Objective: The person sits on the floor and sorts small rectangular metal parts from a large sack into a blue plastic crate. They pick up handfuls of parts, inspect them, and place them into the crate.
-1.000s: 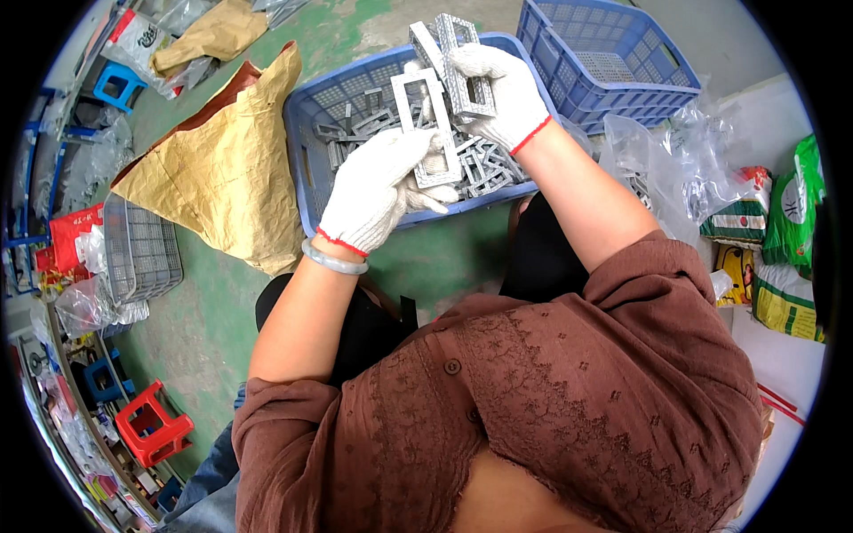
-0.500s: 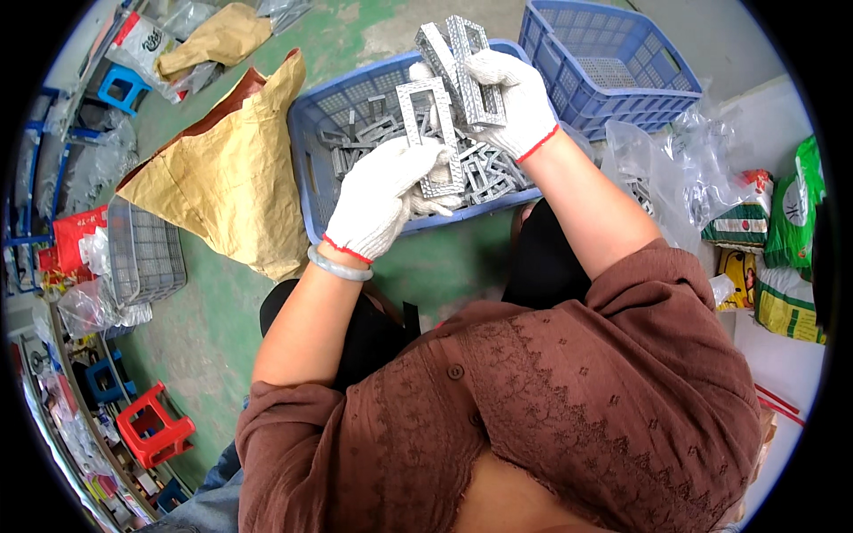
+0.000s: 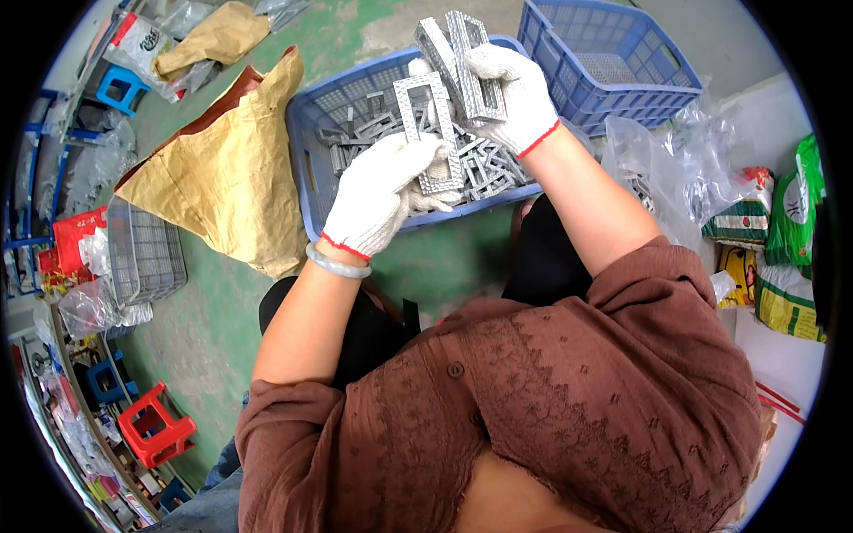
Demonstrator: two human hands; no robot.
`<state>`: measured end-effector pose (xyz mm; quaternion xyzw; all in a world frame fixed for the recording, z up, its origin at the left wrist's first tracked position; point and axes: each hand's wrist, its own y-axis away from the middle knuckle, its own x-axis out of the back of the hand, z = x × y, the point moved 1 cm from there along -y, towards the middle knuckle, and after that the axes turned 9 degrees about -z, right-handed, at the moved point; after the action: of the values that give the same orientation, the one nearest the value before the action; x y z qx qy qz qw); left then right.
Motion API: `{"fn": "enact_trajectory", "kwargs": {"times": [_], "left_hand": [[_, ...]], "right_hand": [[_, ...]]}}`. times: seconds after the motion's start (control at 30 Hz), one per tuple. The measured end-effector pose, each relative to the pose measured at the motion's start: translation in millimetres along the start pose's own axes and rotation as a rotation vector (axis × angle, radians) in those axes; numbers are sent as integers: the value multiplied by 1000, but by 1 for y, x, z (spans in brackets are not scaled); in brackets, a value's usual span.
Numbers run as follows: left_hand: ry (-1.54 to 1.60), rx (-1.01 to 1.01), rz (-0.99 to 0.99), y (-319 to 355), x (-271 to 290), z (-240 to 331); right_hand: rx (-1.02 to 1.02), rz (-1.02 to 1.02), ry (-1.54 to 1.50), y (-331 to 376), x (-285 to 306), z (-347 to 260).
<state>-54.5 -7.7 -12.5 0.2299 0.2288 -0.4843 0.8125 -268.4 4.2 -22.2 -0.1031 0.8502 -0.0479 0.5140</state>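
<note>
Both of my hands wear white knit gloves with red cuffs. My left hand [image 3: 382,191] is closed on a silvery rectangular metal frame [image 3: 410,111], held upright by its lower part with the thumb on its face. My right hand [image 3: 517,96] grips a pair of similar metal frames [image 3: 478,67] side by side, slightly above and to the right of the first one. Both hands hover over a blue plastic basket [image 3: 307,191]. Many loose metal frames [image 3: 487,171] lie jumbled in it, partly hidden by my hands.
Left of the basket stands an open brown paper sack [image 3: 235,178]. Another blue basket [image 3: 613,98] is at the far right, beside clear plastic bags [image 3: 653,178]. A grey crate [image 3: 147,258] and a red stool [image 3: 155,426] are on the left.
Both hands keep their holds on the frames. The frames in my right hand have shifted very slightly upward; little else differs.
</note>
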Motion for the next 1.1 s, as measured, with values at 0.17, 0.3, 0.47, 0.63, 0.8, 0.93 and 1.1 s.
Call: {"fn": "enact_trajectory", "kwargs": {"times": [0.17, 0.3, 0.47, 0.63, 0.8, 0.93, 1.1], "left_hand": [[-25, 11, 15, -1, -2, 1], [-15, 18, 11, 0, -1, 1], [-15, 18, 15, 0, -2, 1], [-7, 22, 7, 0, -1, 2], [-5, 8, 11, 0, -3, 3], [7, 7, 17, -1, -3, 4], [76, 19, -2, -5, -1, 4]], "right_hand": [[-15, -44, 2, 1, 9, -2], [10, 56, -5, 0, -3, 0], [-4, 45, -41, 1, 0, -3], [4, 62, -60, 1, 0, -2], [-17, 47, -68, 1, 4, -3], [-17, 62, -75, 0, 5, -3], [-3, 116, -56, 0, 2, -4]]}}
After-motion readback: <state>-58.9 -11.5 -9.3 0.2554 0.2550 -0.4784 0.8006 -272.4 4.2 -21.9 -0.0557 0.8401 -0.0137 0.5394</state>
